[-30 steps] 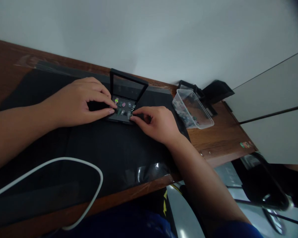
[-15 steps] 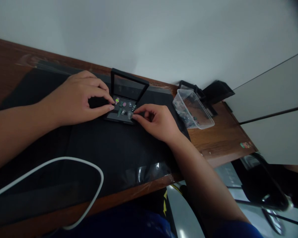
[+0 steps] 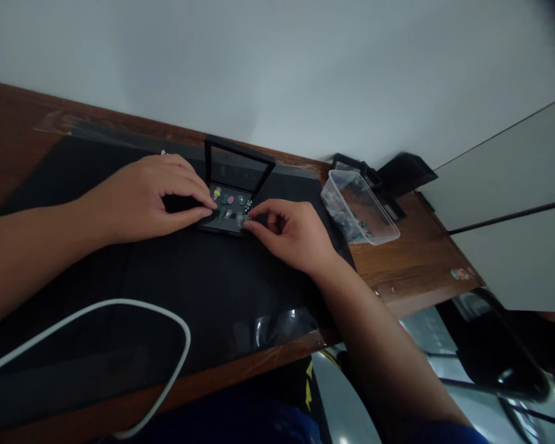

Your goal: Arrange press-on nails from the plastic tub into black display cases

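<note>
Small black rectangular case point(image 3: 240, 147), window-framed lid raised at the back, base lying on the black sheet point(image 3: 180, 271) that covers part of the brown wooden surface point(image 3: 400, 254). Small pieces in green, pink and clear grey point(image 3: 230, 200) sit in the base. Left hand point(image 3: 160, 194) is at the case's left side, thumb and forefinger tips nearly meeting; right hand point(image 3: 293, 231) at its right end, grip likewise narrowed beside a clear piece. Fingers mask the contact, so whether either grip has hold of anything cannot be told. Clear plastic tub point(image 3: 385, 241) stands to the right.
</note>
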A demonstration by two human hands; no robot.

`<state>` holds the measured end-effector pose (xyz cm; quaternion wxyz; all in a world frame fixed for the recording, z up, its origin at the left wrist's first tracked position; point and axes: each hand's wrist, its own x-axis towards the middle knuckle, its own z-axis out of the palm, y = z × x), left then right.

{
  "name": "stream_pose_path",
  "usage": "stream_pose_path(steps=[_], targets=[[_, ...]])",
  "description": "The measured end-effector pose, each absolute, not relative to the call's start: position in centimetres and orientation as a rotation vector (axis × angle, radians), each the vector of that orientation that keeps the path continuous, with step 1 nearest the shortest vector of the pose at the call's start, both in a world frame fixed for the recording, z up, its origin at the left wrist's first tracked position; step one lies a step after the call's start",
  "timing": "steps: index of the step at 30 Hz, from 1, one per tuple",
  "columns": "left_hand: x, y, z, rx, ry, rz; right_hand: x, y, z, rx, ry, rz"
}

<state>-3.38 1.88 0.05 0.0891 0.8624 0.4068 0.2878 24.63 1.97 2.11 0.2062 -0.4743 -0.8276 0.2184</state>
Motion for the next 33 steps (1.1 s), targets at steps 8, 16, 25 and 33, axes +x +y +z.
stream_pose_path(steps=[8,16,25,33], targets=[[-3.1,1.4,-0.3,2.579,1.238,0.813,24.1,1.4,1.9,-1.341,-2.284,0.503],[-3.3,1.2,-0.1,2.44,1.374,0.873,23.4,0.8,1.1,-1.067,-2.446,0.217],[-2.7,0.7,-0.5,2.367,1.43,0.883,23.2,0.5,1.4,-1.043,-2.554,0.036],[-2.8,0.8,-0.3,2.384,1.408,0.847,23.0,0.5,1.4,-1.063,-2.579,0.068]])
